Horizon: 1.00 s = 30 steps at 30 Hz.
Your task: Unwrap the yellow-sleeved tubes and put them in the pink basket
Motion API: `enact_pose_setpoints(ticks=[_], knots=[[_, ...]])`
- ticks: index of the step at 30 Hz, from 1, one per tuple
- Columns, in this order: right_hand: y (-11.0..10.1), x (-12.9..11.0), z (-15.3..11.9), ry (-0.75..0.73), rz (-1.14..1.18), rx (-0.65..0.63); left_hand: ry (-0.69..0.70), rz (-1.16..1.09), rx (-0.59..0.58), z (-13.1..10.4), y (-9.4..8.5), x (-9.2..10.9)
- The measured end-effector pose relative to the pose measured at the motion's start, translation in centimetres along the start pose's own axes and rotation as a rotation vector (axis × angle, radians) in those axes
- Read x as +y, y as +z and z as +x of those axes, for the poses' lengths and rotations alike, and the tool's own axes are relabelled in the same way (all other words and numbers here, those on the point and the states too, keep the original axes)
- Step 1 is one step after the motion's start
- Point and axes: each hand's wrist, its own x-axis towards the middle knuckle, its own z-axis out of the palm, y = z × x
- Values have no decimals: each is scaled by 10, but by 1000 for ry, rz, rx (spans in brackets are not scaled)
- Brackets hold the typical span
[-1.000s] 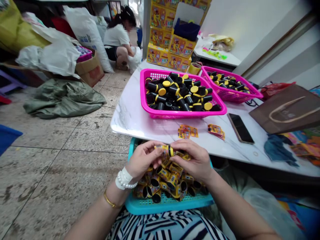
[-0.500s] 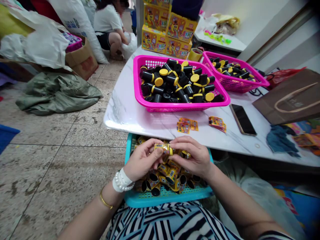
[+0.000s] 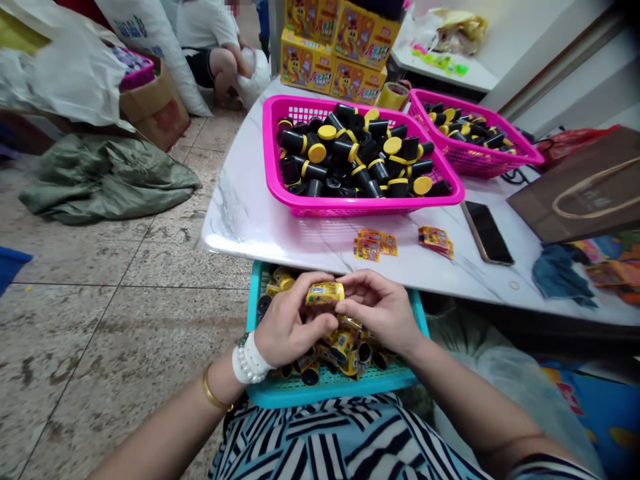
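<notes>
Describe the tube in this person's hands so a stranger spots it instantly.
Start at the white table; below its near edge sits a turquoise basket. Above it, between the left hand and right hand, is a small yellow-wrapped tube. Unlike the similar tubes piled below, it is held up.

Small workshop/pkg area: pink bskts point(image 3: 370, 201) of blk tubes point(image 3: 345, 148), teal bskt point(image 3: 325, 398) of labelled tubes point(image 3: 345, 347), stacked ctns point(image 3: 307, 60), lg. white sack point(image 3: 145, 40) on flr point(image 3: 170, 247).
</notes>
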Motion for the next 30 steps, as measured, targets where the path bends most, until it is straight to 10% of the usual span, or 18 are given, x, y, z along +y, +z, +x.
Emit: enact_pose_setpoints(ticks=[8,30], knots=[[-7,-3,5,-391,-240,-234,-451,-512,-27,-7,7,2],[-3,1,-1,-383,-207,-36,-544,-977,-75,-1,21,-2]])
